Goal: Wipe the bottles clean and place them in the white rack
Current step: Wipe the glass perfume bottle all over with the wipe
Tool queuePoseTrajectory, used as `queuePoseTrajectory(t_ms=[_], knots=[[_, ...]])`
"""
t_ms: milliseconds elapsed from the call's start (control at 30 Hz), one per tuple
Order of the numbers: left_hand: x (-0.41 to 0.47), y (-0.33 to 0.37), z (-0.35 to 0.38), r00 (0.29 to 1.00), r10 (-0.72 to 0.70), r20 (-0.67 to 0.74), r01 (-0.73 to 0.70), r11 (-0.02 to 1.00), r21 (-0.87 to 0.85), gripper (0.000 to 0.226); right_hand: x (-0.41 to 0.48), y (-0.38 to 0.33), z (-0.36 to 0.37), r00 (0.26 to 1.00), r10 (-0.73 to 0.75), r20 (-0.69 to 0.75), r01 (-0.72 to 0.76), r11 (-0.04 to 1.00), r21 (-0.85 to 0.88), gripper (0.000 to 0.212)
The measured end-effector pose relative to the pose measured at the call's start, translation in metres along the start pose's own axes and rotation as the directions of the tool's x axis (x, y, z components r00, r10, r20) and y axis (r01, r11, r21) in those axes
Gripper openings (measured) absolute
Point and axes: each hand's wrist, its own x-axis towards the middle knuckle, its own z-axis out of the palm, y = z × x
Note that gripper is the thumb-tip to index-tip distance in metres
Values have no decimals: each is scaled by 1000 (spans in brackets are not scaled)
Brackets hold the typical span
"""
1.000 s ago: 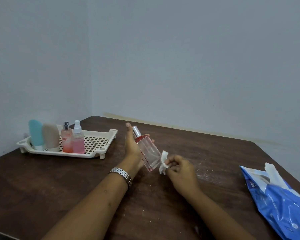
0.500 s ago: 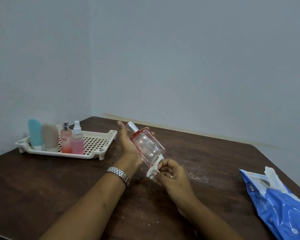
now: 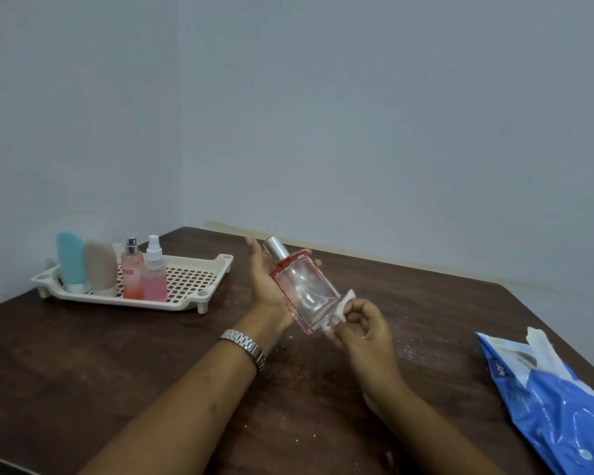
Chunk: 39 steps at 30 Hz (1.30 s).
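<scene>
A clear glass bottle (image 3: 304,289) with pink edges and a silver cap is held tilted above the table, cap pointing up and away. My left hand (image 3: 264,286) cradles it from behind, fingers wrapped round its upper part. My right hand (image 3: 364,323) pinches a small white wipe (image 3: 342,308) against the bottle's base. The white rack (image 3: 192,286) stands at the far left of the table. In it stand a teal bottle (image 3: 70,260), a beige bottle (image 3: 100,267), an orange-pink spray bottle (image 3: 132,272) and a pink spray bottle (image 3: 155,274).
A blue and white pack of wipes (image 3: 559,402) lies at the table's right edge, one wipe sticking out. White specks are scattered over the dark wooden table (image 3: 83,365). Grey walls meet in a corner behind the table.
The bottle has turned from edge-on to its broad face toward me. My right hand moved the wipe from the bottle's side to its base.
</scene>
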Motion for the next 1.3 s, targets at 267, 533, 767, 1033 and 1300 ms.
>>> queuePoseTrajectory(t_ms=[267, 533, 767, 1033, 1300], knots=[[5, 4, -6, 1000, -5, 3, 5, 1000, -19, 86, -1, 5, 4, 988, -123, 89, 140, 966, -219, 16], [-3, -14, 1, 980, -72, 186, 28, 972, 233, 75, 15, -7, -20, 974, -225, -30, 197, 903, -382, 21], [5, -25, -3, 935, 40, 352, -166, 927, 335, 80, 14, -5, -21, 952, -285, -114, 237, 918, -318, 21], [5, -37, -7, 878, 35, 478, -289, 834, 470, 70, 14, -3, -22, 969, -199, -146, 169, 966, -194, 16], [6, -45, -12, 877, 55, 478, -331, 789, 518, 62, 15, -6, -23, 963, -219, -157, 193, 967, -164, 19]])
